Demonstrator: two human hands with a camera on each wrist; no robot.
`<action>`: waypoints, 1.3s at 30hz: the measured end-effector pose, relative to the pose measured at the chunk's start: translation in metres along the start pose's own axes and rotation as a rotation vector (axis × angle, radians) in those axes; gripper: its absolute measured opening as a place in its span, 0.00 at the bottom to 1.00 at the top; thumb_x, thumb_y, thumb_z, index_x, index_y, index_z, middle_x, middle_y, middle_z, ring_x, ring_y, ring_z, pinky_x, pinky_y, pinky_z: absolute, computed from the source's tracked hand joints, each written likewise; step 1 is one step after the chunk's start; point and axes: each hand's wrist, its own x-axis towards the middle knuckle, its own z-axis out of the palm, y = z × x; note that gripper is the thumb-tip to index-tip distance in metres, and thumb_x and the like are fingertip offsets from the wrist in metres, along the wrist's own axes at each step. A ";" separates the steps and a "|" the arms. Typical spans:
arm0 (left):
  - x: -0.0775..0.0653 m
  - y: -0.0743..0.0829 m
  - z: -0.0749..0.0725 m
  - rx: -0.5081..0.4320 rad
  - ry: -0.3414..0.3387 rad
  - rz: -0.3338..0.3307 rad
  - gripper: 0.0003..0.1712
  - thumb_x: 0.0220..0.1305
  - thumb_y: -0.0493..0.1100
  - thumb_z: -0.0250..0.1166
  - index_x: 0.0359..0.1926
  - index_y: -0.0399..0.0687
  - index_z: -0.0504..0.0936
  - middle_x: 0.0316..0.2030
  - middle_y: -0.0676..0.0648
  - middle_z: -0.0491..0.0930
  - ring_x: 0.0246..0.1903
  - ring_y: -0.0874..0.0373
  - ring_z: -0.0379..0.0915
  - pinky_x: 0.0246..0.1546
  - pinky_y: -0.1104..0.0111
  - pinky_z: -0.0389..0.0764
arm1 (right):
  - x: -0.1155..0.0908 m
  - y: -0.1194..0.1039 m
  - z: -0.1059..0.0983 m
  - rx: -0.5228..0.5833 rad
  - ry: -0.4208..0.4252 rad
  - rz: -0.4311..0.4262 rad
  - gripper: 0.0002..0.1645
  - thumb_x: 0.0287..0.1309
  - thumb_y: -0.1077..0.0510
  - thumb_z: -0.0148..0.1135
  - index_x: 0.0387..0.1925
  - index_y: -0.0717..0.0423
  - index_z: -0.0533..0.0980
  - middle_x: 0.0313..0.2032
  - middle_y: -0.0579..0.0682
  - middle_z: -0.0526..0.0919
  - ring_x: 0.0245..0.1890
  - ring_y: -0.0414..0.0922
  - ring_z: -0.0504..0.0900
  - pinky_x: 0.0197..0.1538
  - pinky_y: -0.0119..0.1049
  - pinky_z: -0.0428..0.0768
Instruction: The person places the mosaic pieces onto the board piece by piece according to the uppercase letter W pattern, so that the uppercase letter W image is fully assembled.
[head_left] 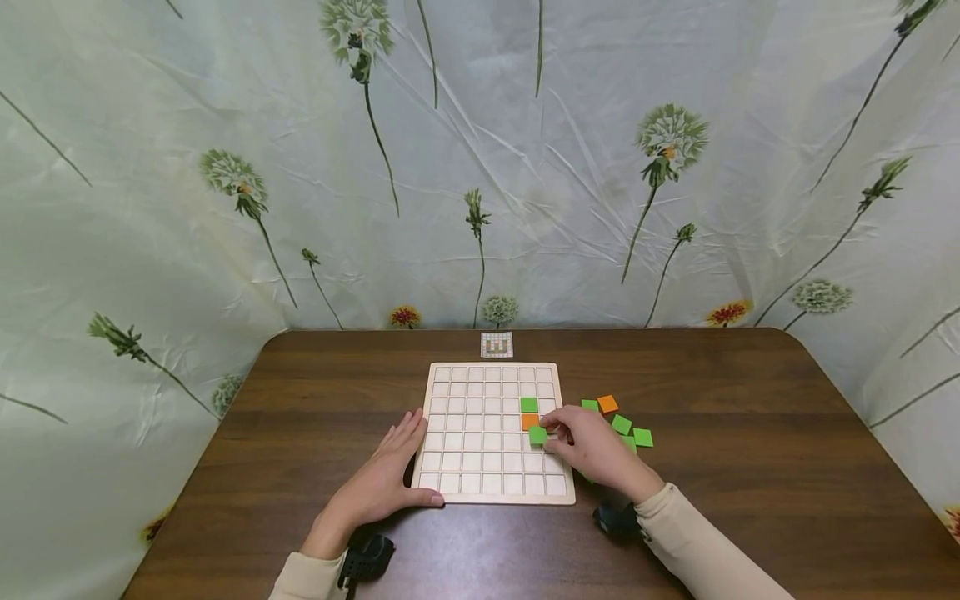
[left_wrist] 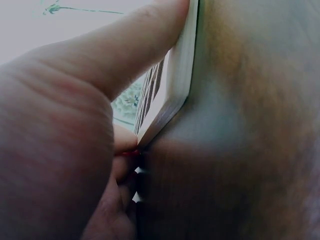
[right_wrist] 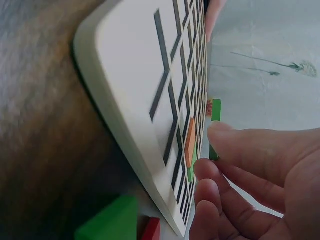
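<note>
A pale wooden board (head_left: pixel 480 446) with a square grid lies on the table. My left hand (head_left: pixel 386 479) rests against its left edge, fingers stretched along the side, with the thumb at the near left corner. Between thumb and fingertips, my right hand (head_left: pixel 596 446) pinches a green square tile (head_left: pixel 537 435). In the right wrist view this green tile (right_wrist: pixel 216 110) stands edge-on, raised off the board. On the grid, toward the right, sit another green tile (head_left: pixel 528 405) and, just below it, an orange tile (head_left: pixel 530 422), partly covered by the held one.
Right of the board lie loose tiles: an orange one (head_left: pixel 607 404) and several green ones (head_left: pixel 642 437), some behind my right hand. A red piece (right_wrist: pixel 151 230) shows near the board in the right wrist view. Beyond the board lies a small patterned card (head_left: pixel 497 345). A flowered curtain (head_left: pixel 480 167) hangs behind.
</note>
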 end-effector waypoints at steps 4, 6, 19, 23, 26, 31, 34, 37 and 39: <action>0.000 0.000 0.000 -0.002 -0.001 -0.001 0.71 0.49 0.69 0.74 0.78 0.34 0.47 0.79 0.38 0.40 0.78 0.46 0.31 0.76 0.48 0.41 | 0.000 0.000 0.003 -0.001 0.004 -0.024 0.11 0.59 0.63 0.70 0.45 0.57 0.84 0.38 0.45 0.82 0.33 0.40 0.74 0.37 0.33 0.76; 0.000 0.000 0.000 0.003 0.000 -0.001 0.71 0.49 0.69 0.74 0.78 0.34 0.47 0.79 0.38 0.40 0.78 0.46 0.32 0.76 0.48 0.41 | 0.000 0.000 0.004 -0.004 0.010 -0.037 0.11 0.58 0.63 0.70 0.44 0.57 0.84 0.38 0.46 0.82 0.33 0.39 0.75 0.37 0.33 0.77; 0.001 0.001 0.000 -0.007 -0.002 -0.008 0.71 0.49 0.70 0.73 0.78 0.35 0.46 0.79 0.39 0.40 0.78 0.46 0.31 0.76 0.48 0.41 | 0.002 -0.002 0.008 -0.022 0.017 -0.020 0.11 0.55 0.64 0.72 0.41 0.56 0.85 0.34 0.43 0.80 0.32 0.39 0.73 0.36 0.33 0.75; 0.001 0.001 0.000 -0.006 -0.004 -0.007 0.71 0.49 0.70 0.73 0.78 0.35 0.46 0.79 0.39 0.39 0.78 0.46 0.31 0.76 0.48 0.41 | 0.002 -0.002 0.008 -0.027 0.011 -0.020 0.11 0.55 0.63 0.73 0.41 0.57 0.85 0.34 0.43 0.80 0.33 0.39 0.73 0.37 0.33 0.76; 0.001 0.000 0.000 0.000 -0.005 -0.003 0.71 0.49 0.70 0.73 0.78 0.35 0.46 0.79 0.39 0.39 0.78 0.46 0.31 0.76 0.47 0.41 | 0.002 -0.003 0.009 -0.032 0.008 -0.019 0.11 0.54 0.63 0.73 0.42 0.57 0.85 0.34 0.43 0.80 0.33 0.39 0.72 0.37 0.33 0.76; 0.001 0.000 0.000 0.006 -0.003 0.002 0.71 0.49 0.69 0.73 0.78 0.34 0.46 0.79 0.39 0.39 0.78 0.46 0.31 0.76 0.48 0.41 | 0.003 -0.004 0.009 -0.048 0.016 -0.028 0.11 0.54 0.63 0.74 0.41 0.57 0.85 0.33 0.43 0.79 0.32 0.39 0.72 0.36 0.33 0.75; 0.001 0.000 0.000 0.006 0.003 0.004 0.71 0.49 0.69 0.74 0.78 0.34 0.46 0.79 0.39 0.40 0.78 0.46 0.31 0.76 0.48 0.41 | 0.003 -0.005 0.009 -0.059 0.026 -0.030 0.11 0.53 0.63 0.74 0.40 0.57 0.85 0.33 0.43 0.79 0.32 0.40 0.72 0.36 0.33 0.75; 0.001 0.000 0.000 0.004 0.002 0.002 0.71 0.49 0.69 0.74 0.78 0.34 0.46 0.79 0.39 0.40 0.78 0.46 0.31 0.76 0.49 0.41 | 0.004 -0.005 0.010 -0.066 0.029 -0.024 0.11 0.52 0.62 0.75 0.39 0.56 0.85 0.33 0.43 0.80 0.32 0.39 0.71 0.37 0.34 0.75; 0.001 0.000 0.000 0.001 0.002 0.003 0.72 0.49 0.69 0.74 0.78 0.34 0.46 0.79 0.39 0.40 0.78 0.46 0.31 0.76 0.49 0.41 | 0.004 -0.005 0.010 -0.067 0.027 -0.017 0.11 0.52 0.62 0.75 0.39 0.55 0.85 0.34 0.42 0.80 0.32 0.39 0.71 0.37 0.34 0.75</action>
